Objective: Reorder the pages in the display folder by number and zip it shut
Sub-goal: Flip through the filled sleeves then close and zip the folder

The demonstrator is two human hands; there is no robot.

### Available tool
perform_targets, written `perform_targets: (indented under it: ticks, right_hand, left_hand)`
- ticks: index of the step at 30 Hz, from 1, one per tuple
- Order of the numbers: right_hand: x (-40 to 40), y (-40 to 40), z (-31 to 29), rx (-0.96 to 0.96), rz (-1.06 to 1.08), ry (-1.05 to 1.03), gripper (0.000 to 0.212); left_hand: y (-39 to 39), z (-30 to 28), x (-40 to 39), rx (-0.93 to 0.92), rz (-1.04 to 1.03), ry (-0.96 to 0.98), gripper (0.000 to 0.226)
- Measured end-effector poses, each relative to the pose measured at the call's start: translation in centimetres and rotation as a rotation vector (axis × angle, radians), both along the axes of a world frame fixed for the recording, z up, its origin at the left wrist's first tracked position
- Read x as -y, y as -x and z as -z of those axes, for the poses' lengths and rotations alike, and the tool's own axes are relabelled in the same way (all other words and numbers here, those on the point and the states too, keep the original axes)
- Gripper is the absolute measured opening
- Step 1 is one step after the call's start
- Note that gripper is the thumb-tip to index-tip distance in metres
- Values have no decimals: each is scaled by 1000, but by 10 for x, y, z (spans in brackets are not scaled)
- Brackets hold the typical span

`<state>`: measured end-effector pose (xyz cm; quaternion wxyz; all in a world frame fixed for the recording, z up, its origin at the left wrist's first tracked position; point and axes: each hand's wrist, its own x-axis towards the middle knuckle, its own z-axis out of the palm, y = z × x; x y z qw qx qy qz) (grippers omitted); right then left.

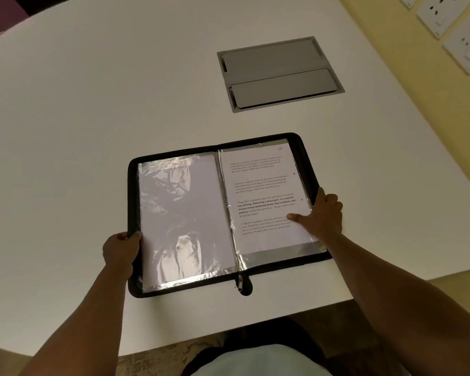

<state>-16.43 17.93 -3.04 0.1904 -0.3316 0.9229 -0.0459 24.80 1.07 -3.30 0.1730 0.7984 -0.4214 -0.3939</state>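
Observation:
A black zip display folder [304,156] lies open on the white table [92,118]. Its left side shows a shiny plastic sleeve [182,213] over a blank white sheet. On the right lies a printed page [261,191] with a handwritten number at its top right corner. The metal zip pull [240,284] sits at the near end of the spine. My left hand [120,251] grips the folder's left edge, thumb on top. My right hand [322,213] holds the right edge, thumb pressing on the printed page.
A grey cable-box lid [280,74] is set into the table behind the folder. Wall sockets [445,14] line the yellow wall at the far right. The table's near edge runs just below the folder.

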Motion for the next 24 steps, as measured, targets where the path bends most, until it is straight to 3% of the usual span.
perform_targets:
  ticks: [8,11,14,17,19,22,24]
  right_hand:
    - [25,20,0,23,33,63,101]
    - [29,17,1,-96,4,93,89]
    - [30,0,6,-184,-78,256,74]
    - [33,-21,8,-127,-76,355,66]
    - [37,-37,6,-83,-98,392,61]
    - [44,-76,0,33,-303,453,55]
    - [49,-107,-6,168,-483,446,53]
  left_hand:
    - [14,2,18,9,-8,-1,36]
    - [22,1,21,53,34,-6,41]
    - [30,-4,16,165,129,16,46]
    - [33,-5,10,243,194,42,49]
    - [38,-8,4,263,192,79,39]
    - [48,-12,-6,245,253,50,27]
    - [52,-12,-9,234,260,-14,31]
